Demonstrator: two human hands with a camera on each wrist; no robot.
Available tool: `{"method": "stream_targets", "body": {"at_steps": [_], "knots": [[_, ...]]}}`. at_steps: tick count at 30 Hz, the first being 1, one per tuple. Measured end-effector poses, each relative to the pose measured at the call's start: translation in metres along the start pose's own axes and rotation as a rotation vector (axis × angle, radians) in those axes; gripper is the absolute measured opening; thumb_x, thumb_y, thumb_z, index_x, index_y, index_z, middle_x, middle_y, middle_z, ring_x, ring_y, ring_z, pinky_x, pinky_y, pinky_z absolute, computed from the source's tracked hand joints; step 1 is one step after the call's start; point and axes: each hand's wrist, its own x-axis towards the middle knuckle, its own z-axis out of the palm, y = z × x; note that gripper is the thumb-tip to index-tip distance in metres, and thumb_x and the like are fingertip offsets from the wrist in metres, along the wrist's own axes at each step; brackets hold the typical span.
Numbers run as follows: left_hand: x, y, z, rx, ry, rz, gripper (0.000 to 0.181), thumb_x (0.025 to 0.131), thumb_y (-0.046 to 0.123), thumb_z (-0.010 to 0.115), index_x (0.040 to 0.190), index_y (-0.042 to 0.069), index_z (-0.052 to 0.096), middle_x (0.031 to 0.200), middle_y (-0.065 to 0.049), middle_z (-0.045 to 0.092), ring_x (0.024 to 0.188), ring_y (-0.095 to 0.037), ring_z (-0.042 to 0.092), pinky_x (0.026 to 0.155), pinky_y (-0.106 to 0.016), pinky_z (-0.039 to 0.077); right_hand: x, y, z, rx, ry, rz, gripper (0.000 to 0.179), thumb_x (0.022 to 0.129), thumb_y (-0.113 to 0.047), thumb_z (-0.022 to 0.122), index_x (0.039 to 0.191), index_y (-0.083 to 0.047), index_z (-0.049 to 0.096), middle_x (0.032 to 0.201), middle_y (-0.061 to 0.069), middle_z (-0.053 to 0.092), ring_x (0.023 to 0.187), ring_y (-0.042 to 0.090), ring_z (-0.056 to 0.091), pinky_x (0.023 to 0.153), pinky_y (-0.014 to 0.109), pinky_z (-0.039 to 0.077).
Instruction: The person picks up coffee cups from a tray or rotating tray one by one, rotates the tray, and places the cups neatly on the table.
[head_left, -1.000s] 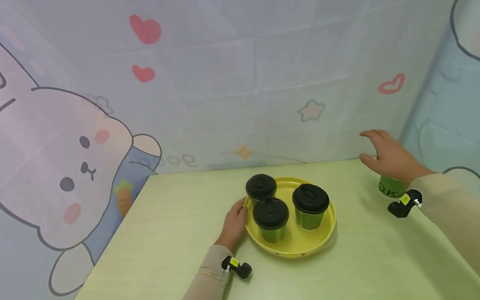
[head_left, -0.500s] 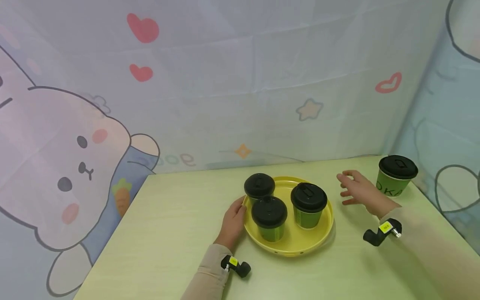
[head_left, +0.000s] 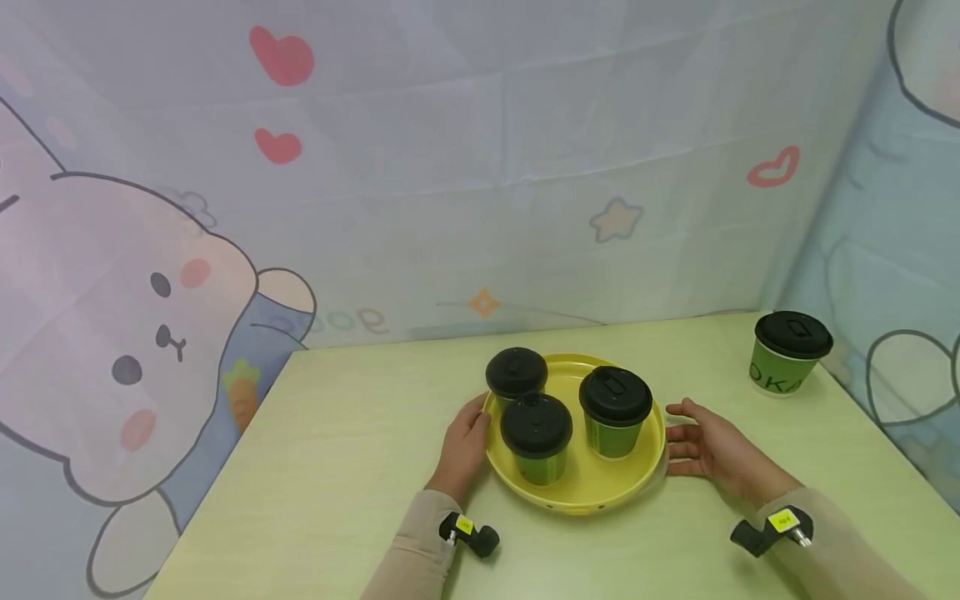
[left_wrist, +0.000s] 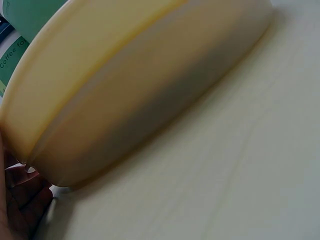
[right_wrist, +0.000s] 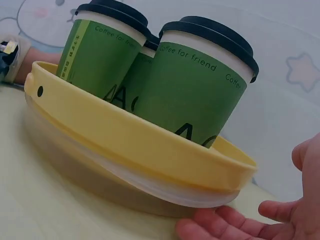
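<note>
A round yellow tray [head_left: 581, 479] carries three green paper coffee cups with black lids: a back-left cup [head_left: 517, 375], a front-left cup [head_left: 537, 433] and a right cup [head_left: 617, 408]. My left hand [head_left: 461, 450] grips the tray's left edge; in the left wrist view its fingers [left_wrist: 27, 200] lie partly hidden under the rim. Beside the tray's right edge is my right hand [head_left: 716, 450], fingers extended toward it. From the right wrist view, those fingertips [right_wrist: 205, 222] are at the tray's underside; whether they touch it I cannot tell.
Another green cup [head_left: 787, 354] with a black lid stands upright at the back right of the pale table [head_left: 360, 433]. A cloth backdrop [head_left: 420, 208] printed with a rabbit and hearts hangs behind, and bluish cloth [head_left: 900, 267] borders the right side.
My right hand has left the lone cup at the back right and come left and down to the tray's right edge. The left hand and tray have barely moved.
</note>
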Motion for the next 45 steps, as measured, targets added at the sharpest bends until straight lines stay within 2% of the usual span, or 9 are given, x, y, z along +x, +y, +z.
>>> {"method": "stream_targets", "body": {"at_steps": [9, 15, 19, 24, 27, 29, 31, 36, 45], "knots": [[0.002, 0.003, -0.002, -0.004, 0.002, -0.021, 0.045, 0.106, 0.027, 0.043, 0.149, 0.016, 0.052, 0.151, -0.007, 0.050, 0.143, -0.029, 0.041, 0.117, -0.050, 0.031, -0.003, 0.014, 0.002, -0.009, 0.045, -0.128, 0.069, 0.110, -0.046, 0.029, 0.156, 0.002, 0.012, 0.110, 0.008, 0.065, 0.089, 0.019, 0.069, 0.078, 0.040, 0.061], [0.000, 0.027, -0.011, -0.016, 0.195, 0.080, 0.050, 0.107, 0.021, 0.041, 0.155, 0.009, 0.039, 0.160, -0.013, 0.036, 0.148, -0.031, 0.032, 0.119, -0.052, 0.027, -0.005, 0.019, 0.005, -0.021, 0.075, -0.142, 0.062, 0.111, -0.043, 0.030, 0.153, 0.002, 0.018, 0.109, 0.007, 0.064, 0.087, 0.018, 0.068, 0.074, 0.037, 0.061], [-0.008, 0.067, -0.016, -0.017, 0.333, 0.352, 0.054, 0.104, 0.012, 0.043, 0.157, 0.009, 0.035, 0.163, -0.009, 0.028, 0.151, -0.027, 0.025, 0.119, -0.052, 0.025, -0.006, 0.019, 0.006, -0.029, 0.093, -0.146, 0.062, 0.111, -0.044, 0.031, 0.151, 0.001, 0.021, 0.109, 0.008, 0.063, 0.086, 0.017, 0.067, 0.073, 0.036, 0.061], [-0.027, 0.121, -0.004, 0.144, 0.412, 0.933, 0.052, 0.091, 0.003, 0.050, 0.143, -0.004, 0.051, 0.142, -0.020, 0.050, 0.128, -0.034, 0.049, 0.105, -0.048, 0.043, -0.006, 0.019, 0.008, -0.026, 0.108, -0.148, 0.065, 0.110, -0.048, 0.033, 0.150, 0.002, 0.023, 0.107, 0.007, 0.063, 0.085, 0.017, 0.067, 0.072, 0.036, 0.061], [-0.042, 0.143, 0.009, 0.283, 0.367, 1.260, 0.048, 0.085, 0.002, 0.049, 0.131, -0.005, 0.061, 0.121, -0.019, 0.060, 0.106, -0.030, 0.059, 0.092, -0.038, 0.051, -0.005, 0.021, 0.008, -0.022, 0.111, -0.147, 0.065, 0.109, -0.049, 0.033, 0.149, 0.002, 0.025, 0.107, 0.006, 0.063, 0.085, 0.017, 0.068, 0.071, 0.036, 0.061], [-0.052, 0.153, 0.019, 0.348, 0.249, 1.372, 0.047, 0.085, 0.003, 0.048, 0.129, -0.001, 0.064, 0.116, -0.014, 0.063, 0.100, -0.024, 0.062, 0.091, -0.030, 0.052, -0.005, 0.022, 0.007, -0.025, 0.114, -0.148, 0.065, 0.109, -0.049, 0.033, 0.149, 0.002, 0.025, 0.107, 0.005, 0.063, 0.085, 0.016, 0.068, 0.071, 0.036, 0.061], [-0.063, 0.157, 0.029, 0.406, 0.102, 1.396, 0.047, 0.086, 0.004, 0.048, 0.130, 0.003, 0.065, 0.117, -0.010, 0.065, 0.101, -0.019, 0.064, 0.094, -0.025, 0.051, -0.005, 0.022, 0.007, -0.027, 0.120, -0.153, 0.065, 0.109, -0.049, 0.033, 0.149, 0.002, 0.025, 0.106, 0.005, 0.063, 0.086, 0.016, 0.068, 0.071, 0.035, 0.061], [-0.078, 0.152, 0.050, 0.608, -0.161, 1.293, 0.045, 0.089, 0.010, 0.056, 0.132, 0.011, 0.066, 0.119, -0.002, 0.064, 0.100, -0.011, 0.061, 0.089, -0.017, 0.049, -0.006, 0.022, 0.007, -0.037, 0.119, -0.160, 0.069, 0.108, -0.051, 0.033, 0.150, 0.003, 0.024, 0.108, 0.005, 0.062, 0.087, 0.016, 0.067, 0.072, 0.034, 0.061], [-0.096, 0.140, 0.073, 0.867, -0.251, 1.026, 0.047, 0.091, 0.022, 0.069, 0.138, 0.020, 0.062, 0.108, 0.005, 0.061, 0.085, -0.006, 0.056, 0.060, -0.013, 0.044, -0.005, 0.023, 0.007, -0.046, 0.114, -0.169, 0.068, 0.108, -0.051, 0.035, 0.149, 0.003, 0.025, 0.108, 0.006, 0.061, 0.087, 0.016, 0.068, 0.072, 0.034, 0.060]]}}
